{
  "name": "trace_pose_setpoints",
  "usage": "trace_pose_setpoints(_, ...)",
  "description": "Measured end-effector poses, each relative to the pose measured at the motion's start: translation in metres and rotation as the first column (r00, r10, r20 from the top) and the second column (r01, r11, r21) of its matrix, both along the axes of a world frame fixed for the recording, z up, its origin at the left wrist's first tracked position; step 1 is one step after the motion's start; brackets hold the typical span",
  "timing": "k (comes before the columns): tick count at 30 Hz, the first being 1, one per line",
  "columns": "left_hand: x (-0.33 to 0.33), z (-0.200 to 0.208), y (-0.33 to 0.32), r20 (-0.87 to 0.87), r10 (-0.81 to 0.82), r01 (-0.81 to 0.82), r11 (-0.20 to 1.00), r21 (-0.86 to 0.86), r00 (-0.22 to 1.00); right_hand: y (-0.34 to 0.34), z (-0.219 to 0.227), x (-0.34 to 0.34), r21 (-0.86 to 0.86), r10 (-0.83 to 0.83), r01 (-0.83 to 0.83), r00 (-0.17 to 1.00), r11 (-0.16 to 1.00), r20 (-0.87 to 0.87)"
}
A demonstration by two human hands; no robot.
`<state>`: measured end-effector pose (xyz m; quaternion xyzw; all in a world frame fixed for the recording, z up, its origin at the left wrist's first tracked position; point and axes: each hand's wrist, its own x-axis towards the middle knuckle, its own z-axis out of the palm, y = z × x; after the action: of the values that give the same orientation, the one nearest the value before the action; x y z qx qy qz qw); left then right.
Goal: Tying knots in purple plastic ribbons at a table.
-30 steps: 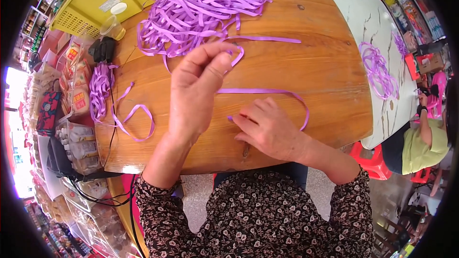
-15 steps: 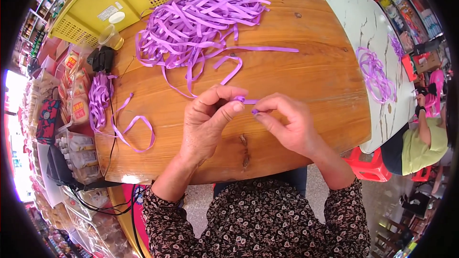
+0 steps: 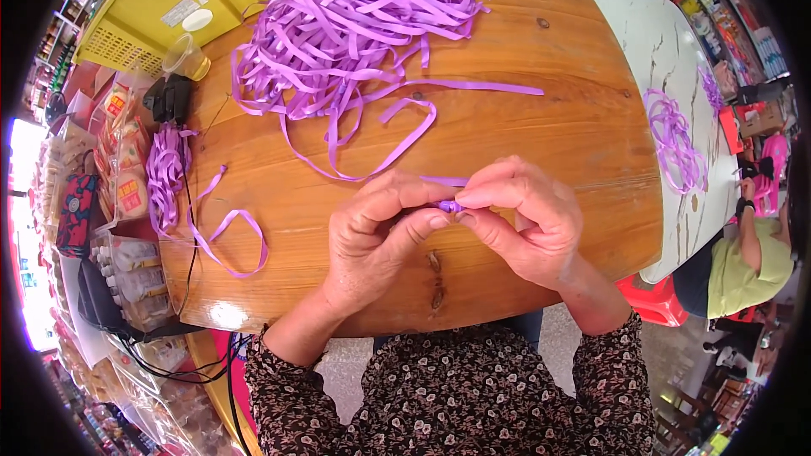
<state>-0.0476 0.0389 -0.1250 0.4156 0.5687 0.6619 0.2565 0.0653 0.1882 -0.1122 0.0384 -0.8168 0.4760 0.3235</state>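
Note:
Over the near part of the wooden table, my left hand and my right hand meet at their fingertips. Between them is a small knotted piece of purple ribbon. Thumb and forefinger of each hand pinch it, and the fingers partly hide the knot. A short flat stretch of the ribbon shows just beyond the fingertips. Farther off, a large tangled heap of purple ribbons covers the far part of the table, with loose ends trailing toward my hands.
A yellow plastic crate and a clear plastic cup stand at the far left. Near the left edge lie a purple ribbon bundle and a black cable. A white marbled table adjoins on the right; a person in a yellow-green top is beyond.
My right hand has closed in on my left, and the fingertips of both now meet at the knot. The ribbon and both hands sit slightly lower in view.

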Motion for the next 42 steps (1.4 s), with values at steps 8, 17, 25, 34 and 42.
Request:
trace_pose_setpoints(8,0.004,-0.006,0.001,0.109,0.009,-0.013,0.999,0.041,0.994,-0.002,-0.004,-0.001,-0.088,0.021,-0.017,0.999,0.996,0.04)
trace_pose_setpoints(17,0.009,-0.006,-0.004,0.234,0.067,-0.072,0.997,0.013,0.97,0.0,0.001,0.003,-0.03,-0.009,0.01,0.998,0.999,0.056)
trace_pose_setpoints(25,0.008,-0.01,-0.001,0.157,0.053,-0.059,0.998,0.035,0.986,-0.002,-0.002,0.003,-0.124,0.001,0.009,0.997,0.992,0.081)
trace_pose_setpoints(34,0.011,-0.015,-0.002,0.202,0.029,-0.037,0.999,0.036,0.979,-0.001,-0.006,0.002,0.046,-0.012,0.012,1.0,0.999,-0.001)
trace_pose_setpoints(42,0.014,-0.008,-0.002,0.019,0.121,-0.12,0.991,-0.053,0.992,-0.001,-0.009,0.002,0.074,-0.009,0.01,1.0,0.997,-0.002)
